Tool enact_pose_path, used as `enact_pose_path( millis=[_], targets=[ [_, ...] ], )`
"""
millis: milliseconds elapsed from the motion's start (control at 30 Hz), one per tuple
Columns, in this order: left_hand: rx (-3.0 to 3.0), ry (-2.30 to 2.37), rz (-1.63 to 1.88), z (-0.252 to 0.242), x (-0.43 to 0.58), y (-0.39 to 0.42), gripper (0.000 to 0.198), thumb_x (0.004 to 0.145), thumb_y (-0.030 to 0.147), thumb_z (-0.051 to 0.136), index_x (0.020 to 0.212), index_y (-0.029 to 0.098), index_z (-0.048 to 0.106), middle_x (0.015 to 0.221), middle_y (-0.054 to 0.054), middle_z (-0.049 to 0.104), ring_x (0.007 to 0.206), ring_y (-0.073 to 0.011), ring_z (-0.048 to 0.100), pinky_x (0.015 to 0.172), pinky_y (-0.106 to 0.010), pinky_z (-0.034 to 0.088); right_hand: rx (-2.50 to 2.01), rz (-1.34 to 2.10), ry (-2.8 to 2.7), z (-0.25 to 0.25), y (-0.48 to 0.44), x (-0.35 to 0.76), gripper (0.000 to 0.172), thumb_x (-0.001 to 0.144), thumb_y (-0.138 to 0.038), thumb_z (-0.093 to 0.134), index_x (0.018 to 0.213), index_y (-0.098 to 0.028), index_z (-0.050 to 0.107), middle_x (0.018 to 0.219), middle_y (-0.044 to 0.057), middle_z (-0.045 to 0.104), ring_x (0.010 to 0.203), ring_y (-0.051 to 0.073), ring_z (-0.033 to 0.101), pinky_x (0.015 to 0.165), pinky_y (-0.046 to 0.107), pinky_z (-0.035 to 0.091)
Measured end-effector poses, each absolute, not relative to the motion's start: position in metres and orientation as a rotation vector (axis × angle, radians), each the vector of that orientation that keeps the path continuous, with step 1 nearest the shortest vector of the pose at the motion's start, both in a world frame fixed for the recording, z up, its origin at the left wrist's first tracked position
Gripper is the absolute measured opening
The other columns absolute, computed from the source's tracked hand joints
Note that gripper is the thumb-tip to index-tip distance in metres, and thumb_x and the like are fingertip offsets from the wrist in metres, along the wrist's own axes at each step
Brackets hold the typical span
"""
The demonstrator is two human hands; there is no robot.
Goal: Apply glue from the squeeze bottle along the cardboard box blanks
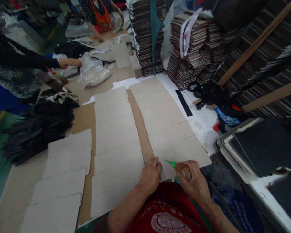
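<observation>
Through the right hand point(196, 179) I'm gripping the bottle point(182, 170) by the table's point(143, 142) near edge, nozzle point(171, 162) pointing leftward; the left hand point(149, 174) is touching cardboard point(184, 149), grip unclear.

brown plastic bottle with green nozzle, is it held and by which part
The right hand's grip holds the translucent brown plastic bottle by its body; the green nozzle is uncovered.

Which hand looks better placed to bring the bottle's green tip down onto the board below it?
Probably the right hand: it holds the bottle, with the green tip over the board. The left hand is at the board's left edge.
</observation>
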State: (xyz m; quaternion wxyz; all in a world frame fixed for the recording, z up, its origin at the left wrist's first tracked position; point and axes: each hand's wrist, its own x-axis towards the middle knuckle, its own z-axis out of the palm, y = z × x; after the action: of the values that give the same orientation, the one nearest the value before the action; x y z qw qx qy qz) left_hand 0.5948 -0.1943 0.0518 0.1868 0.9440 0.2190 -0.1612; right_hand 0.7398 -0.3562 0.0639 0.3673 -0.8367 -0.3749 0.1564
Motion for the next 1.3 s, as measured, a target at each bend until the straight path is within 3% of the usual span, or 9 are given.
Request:
enact_pose_path(
  millis=[200,767,1033,1200,1300],
  targets=[
    [2.610,0.657,-0.443,0.057,0.600,-0.191,0.028,0.091,0.021,0.054,0.117,0.018,0.064,0.147,-0.009,0.047,0.129,-0.0270,0.047,0.105,-0.039,0.048,-2.217,0.328,-1.062,0.064,-0.352,0.744,0.031,0.086,-0.038,0.060,0.113,-0.025,0.051,0.111,0.007,0.057,0.097,0.023,0.062,0.082,0.037,0.055],
    [2.589,0.682,-0.434,0.052,0.601,-0.192,0.027,0.090,0.022,0.057,0.115,0.018,0.064,0.149,-0.009,0.045,0.130,-0.0266,0.045,0.104,-0.038,0.047,-2.374,0.397,-1.143,0.084,-0.351,0.744,0.027,0.088,-0.037,0.056,0.112,-0.025,0.051,0.112,0.006,0.056,0.090,0.022,0.063,0.073,0.035,0.056],
    [2.616,0.680,-0.384,0.049,0.598,-0.194,0.024,0.088,0.021,0.058,0.111,0.018,0.065,0.148,-0.009,0.047,0.128,-0.0273,0.047,0.100,-0.038,0.051,-2.338,0.357,-1.155,0.077,-0.346,0.730,0.030,0.088,-0.035,0.055,0.115,-0.024,0.051,0.114,0.008,0.056,0.094,0.023,0.062,0.076,0.036,0.055],
    [2.585,0.716,-0.341,0.050,0.599,-0.194,0.034,0.087,0.018,0.058,0.121,0.016,0.060,0.146,-0.008,0.050,0.129,-0.0259,0.047,0.106,-0.037,0.046,-2.242,0.294,-0.945,0.072,-0.348,0.736,0.033,0.084,-0.042,0.060,0.112,-0.024,0.054,0.113,0.008,0.056,0.101,0.025,0.060,0.084,0.040,0.053],
    [2.553,0.736,-0.346,0.051,0.600,-0.194,0.050,0.087,0.018,0.058,0.136,0.015,0.050,0.146,-0.007,0.049,0.130,-0.0245,0.045,0.109,-0.035,0.043,-2.183,0.301,-0.541,0.074,-0.355,0.749,0.045,0.075,-0.052,0.068,0.108,-0.022,0.057,0.104,0.006,0.059,0.094,0.024,0.060,0.082,0.040,0.052]
  ],
)
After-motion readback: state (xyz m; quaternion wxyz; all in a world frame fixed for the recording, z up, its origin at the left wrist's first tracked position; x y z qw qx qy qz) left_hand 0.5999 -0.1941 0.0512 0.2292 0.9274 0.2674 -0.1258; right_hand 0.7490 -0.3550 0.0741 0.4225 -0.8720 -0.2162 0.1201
